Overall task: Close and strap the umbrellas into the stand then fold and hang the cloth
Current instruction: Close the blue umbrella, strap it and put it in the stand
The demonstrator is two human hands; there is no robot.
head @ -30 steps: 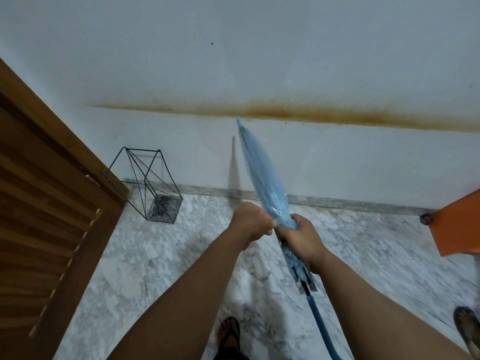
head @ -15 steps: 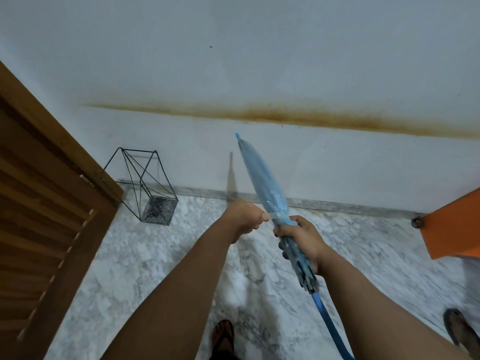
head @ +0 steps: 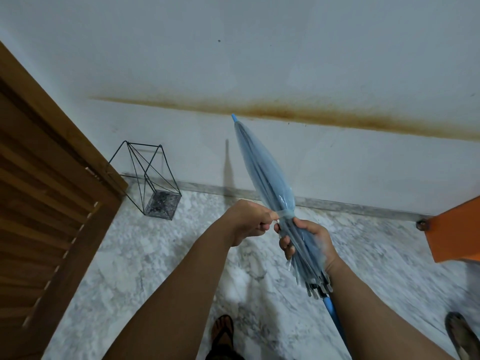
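A closed, translucent blue umbrella point(head: 262, 167) points up and away toward the wall, its blue tip near the rusty stain. My right hand point(head: 309, 240) grips the gathered canopy just above the rib ends; the blue shaft runs down behind my right forearm. My left hand point(head: 249, 220) pinches the clear strap point(head: 284, 213), which is wrapped around the canopy right above my right hand. The black wire umbrella stand point(head: 153, 183) sits on the floor by the wall, left of my hands, with nothing in it.
A slatted wooden door point(head: 44, 193) fills the left side. An orange panel point(head: 457, 229) juts in at the right. White marble floor point(head: 155, 255) meets the stained white wall. My sandalled feet point(head: 222, 331) show at the bottom.
The left hand has drawn the strap out to the left and around the canopy. The umbrella stays tilted the same way in my right hand.
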